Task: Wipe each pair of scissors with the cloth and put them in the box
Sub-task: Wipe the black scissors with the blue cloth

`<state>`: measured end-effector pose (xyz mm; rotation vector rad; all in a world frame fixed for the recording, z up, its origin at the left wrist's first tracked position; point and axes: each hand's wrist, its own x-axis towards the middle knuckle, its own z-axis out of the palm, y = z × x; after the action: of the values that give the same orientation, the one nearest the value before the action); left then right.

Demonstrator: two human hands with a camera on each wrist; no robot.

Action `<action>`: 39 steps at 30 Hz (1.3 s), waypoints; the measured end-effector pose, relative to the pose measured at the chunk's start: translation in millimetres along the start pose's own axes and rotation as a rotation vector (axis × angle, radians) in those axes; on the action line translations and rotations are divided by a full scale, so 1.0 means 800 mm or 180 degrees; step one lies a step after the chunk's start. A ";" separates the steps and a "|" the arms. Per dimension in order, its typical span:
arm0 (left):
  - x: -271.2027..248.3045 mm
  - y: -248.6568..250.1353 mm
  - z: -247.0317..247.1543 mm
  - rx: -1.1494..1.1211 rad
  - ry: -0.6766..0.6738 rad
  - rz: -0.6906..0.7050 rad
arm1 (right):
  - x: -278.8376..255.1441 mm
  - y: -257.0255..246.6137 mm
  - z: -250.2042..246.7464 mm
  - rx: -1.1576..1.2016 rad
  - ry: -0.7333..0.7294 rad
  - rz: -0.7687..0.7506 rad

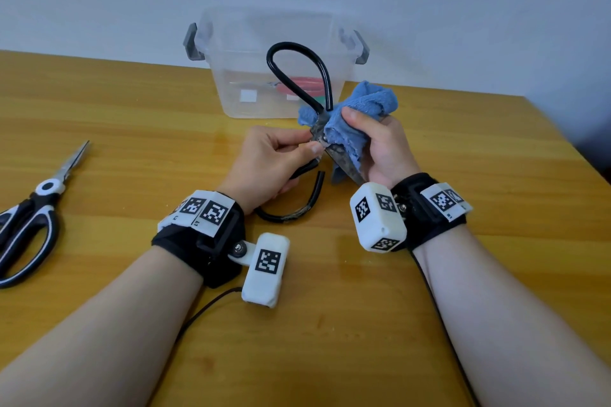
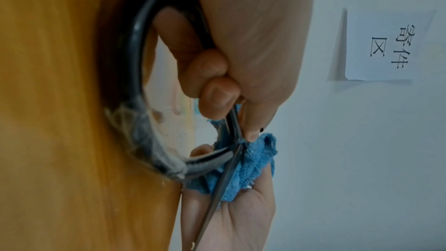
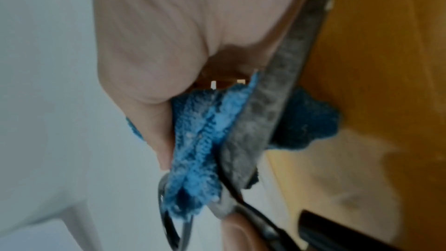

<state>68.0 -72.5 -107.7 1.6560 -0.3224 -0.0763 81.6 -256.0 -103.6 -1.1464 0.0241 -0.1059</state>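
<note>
Old black-handled scissors (image 1: 299,76) with large wire loops and stained blades are held above the table's middle. My left hand (image 1: 274,158) pinches them near the pivot, with fingers curled through the lower loop (image 2: 138,75). My right hand (image 1: 373,142) grips a blue cloth (image 1: 363,102) wrapped round a blade (image 3: 272,121). The clear plastic box (image 1: 274,63) with grey latches stands behind, with red-handled scissors (image 1: 305,84) inside. A black-and-white pair of scissors (image 1: 36,208) lies at the left.
The wooden table (image 1: 132,109) runs to a pale wall behind the box. Its right edge slants off at the far right. A paper sign (image 2: 386,45) hangs on the wall in the left wrist view.
</note>
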 end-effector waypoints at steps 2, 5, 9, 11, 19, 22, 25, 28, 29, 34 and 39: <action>0.000 0.000 0.000 -0.0003 0.0031 -0.0020 | 0.001 -0.003 -0.001 0.0120 0.0099 0.0024; 0.001 -0.001 0.001 -0.0012 0.0074 -0.0062 | 0.002 -0.004 -0.002 0.0383 0.0317 -0.0030; 0.000 -0.002 0.000 0.0088 0.0031 0.0020 | 0.003 -0.004 -0.006 0.0483 0.0572 -0.0138; -0.001 0.002 0.001 0.0090 0.0007 0.0059 | 0.006 -0.003 -0.008 0.0490 0.0675 -0.0157; 0.001 -0.003 -0.006 -0.0073 0.0341 0.0071 | 0.016 -0.017 -0.047 0.1037 0.0552 -0.0011; 0.003 -0.006 -0.005 -0.0252 0.0499 0.0092 | 0.012 -0.014 -0.028 0.0705 0.0283 0.0225; 0.004 -0.007 -0.006 -0.0258 0.0552 0.0108 | 0.009 -0.004 -0.012 -0.0056 -0.0046 0.0159; 0.004 -0.006 -0.005 -0.0149 0.0509 0.0212 | 0.004 0.000 -0.010 -0.0762 -0.0498 0.0134; 0.003 -0.007 -0.005 -0.0118 0.0505 0.0240 | 0.002 0.001 -0.008 -0.0949 -0.0575 0.0115; 0.002 -0.004 -0.004 -0.0113 0.0582 0.0300 | 0.000 0.005 0.001 -0.1549 -0.0824 -0.0021; 0.003 -0.005 -0.001 -0.0347 0.0851 0.0249 | 0.001 0.009 0.000 -0.1561 -0.0819 -0.0057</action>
<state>71.4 -72.0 -111.0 1.5221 -0.1757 0.1825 82.7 -253.4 -110.3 -1.6432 -0.1983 0.0360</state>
